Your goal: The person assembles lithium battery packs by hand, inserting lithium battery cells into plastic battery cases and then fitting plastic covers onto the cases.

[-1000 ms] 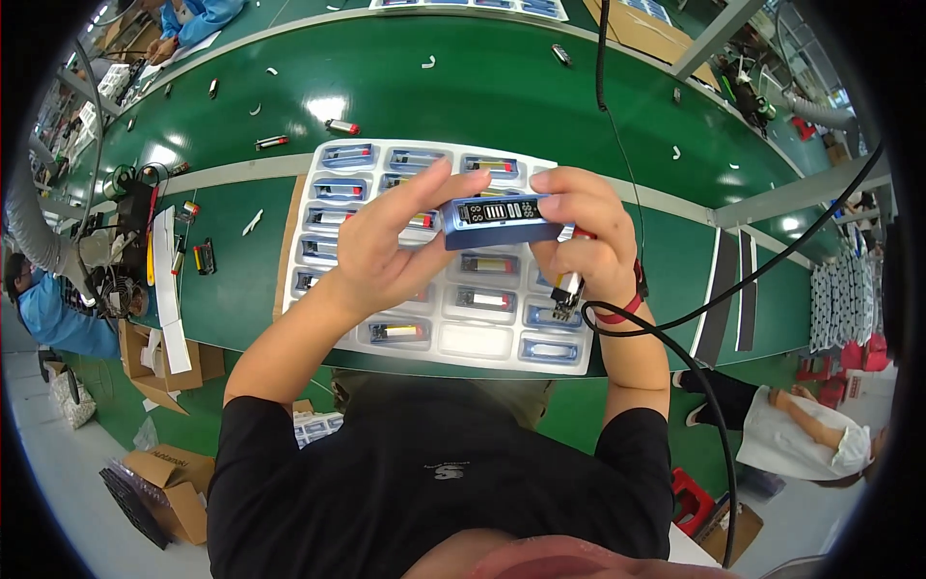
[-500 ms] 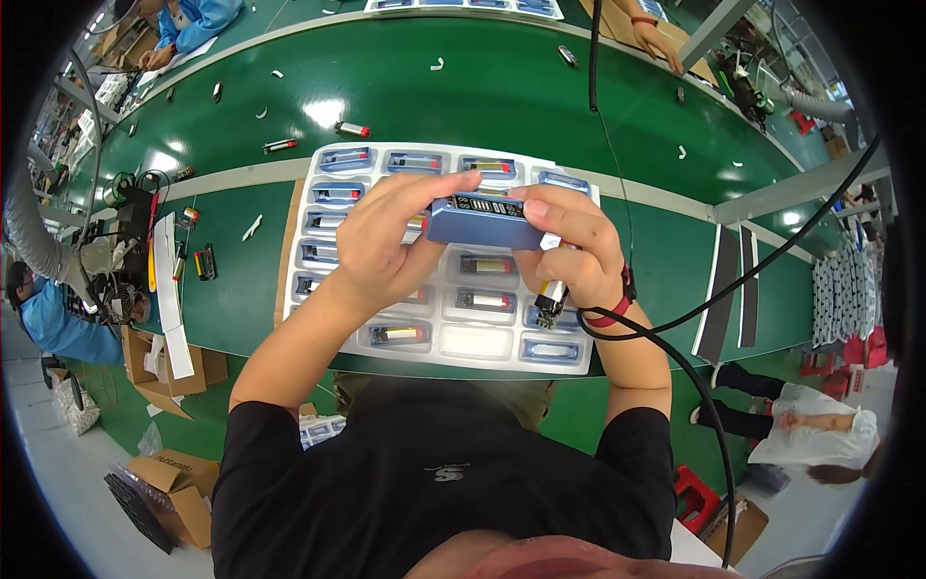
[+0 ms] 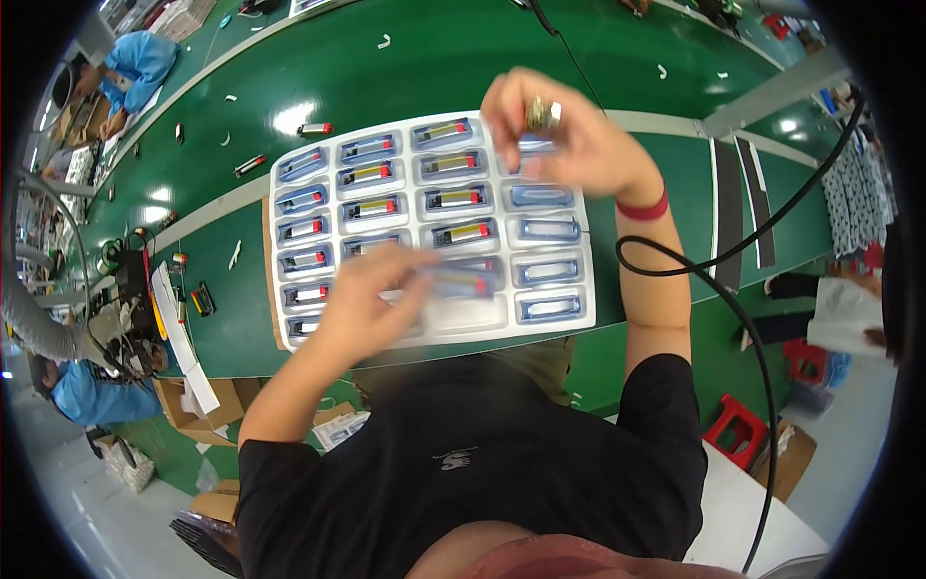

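Presumably to leave its top uncovered, the left hand (image 3: 371, 301) pinches a blue case (image 3: 463, 280) endwise above the tray (image 3: 476, 316), while the right hand (image 3: 569, 140) curls around a metallic piece (image 3: 539, 114).

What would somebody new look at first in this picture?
Probably the big white tray on the green table, right in the middle, with its rows of blue cases. Then the two hands: the left hand holds a blurry blue case over the tray's near side, and the right hand is up at its far right corner with a small shiny piece. A black cable loops on the right.
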`<action>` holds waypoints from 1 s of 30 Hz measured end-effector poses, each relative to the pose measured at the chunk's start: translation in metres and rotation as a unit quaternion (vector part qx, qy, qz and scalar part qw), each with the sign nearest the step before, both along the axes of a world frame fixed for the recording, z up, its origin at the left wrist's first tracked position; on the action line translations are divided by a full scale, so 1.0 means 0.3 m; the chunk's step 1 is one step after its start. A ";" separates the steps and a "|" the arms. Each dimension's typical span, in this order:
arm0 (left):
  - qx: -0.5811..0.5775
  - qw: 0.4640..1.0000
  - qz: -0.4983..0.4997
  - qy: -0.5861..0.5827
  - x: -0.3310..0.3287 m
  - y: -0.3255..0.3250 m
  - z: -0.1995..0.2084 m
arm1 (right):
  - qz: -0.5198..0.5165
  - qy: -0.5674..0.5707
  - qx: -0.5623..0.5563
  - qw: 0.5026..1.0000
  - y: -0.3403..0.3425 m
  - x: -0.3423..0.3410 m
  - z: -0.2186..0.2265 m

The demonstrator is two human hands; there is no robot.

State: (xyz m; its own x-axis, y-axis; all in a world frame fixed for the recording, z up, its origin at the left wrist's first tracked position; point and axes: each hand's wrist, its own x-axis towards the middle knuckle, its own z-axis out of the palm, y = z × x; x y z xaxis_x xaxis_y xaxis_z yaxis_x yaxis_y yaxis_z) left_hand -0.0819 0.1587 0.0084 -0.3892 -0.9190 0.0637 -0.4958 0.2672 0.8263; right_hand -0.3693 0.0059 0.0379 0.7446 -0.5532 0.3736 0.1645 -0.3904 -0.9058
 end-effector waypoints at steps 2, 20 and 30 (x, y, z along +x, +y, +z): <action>-0.053 0.996 -0.045 -0.062 -0.043 0.068 -0.070 | -0.041 -0.029 0.097 0.994 -0.074 -0.054 -0.045; -0.230 0.966 -0.085 -0.087 -0.335 -0.546 -0.111 | -0.254 -0.175 0.214 0.927 -0.175 -0.161 -0.073; -0.247 0.943 -0.132 -0.177 -0.380 -0.674 -0.218 | -0.307 -0.144 0.081 0.937 -0.131 -0.109 -0.031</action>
State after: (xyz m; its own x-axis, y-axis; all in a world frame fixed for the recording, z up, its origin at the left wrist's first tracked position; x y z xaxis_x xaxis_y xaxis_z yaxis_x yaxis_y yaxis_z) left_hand -0.1960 -0.0435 -0.0568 -0.6775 -0.6789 0.2830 -0.5793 0.7296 0.3634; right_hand -0.4019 -0.0333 0.0284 0.1489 -0.9116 0.3832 0.2005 -0.3516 -0.9144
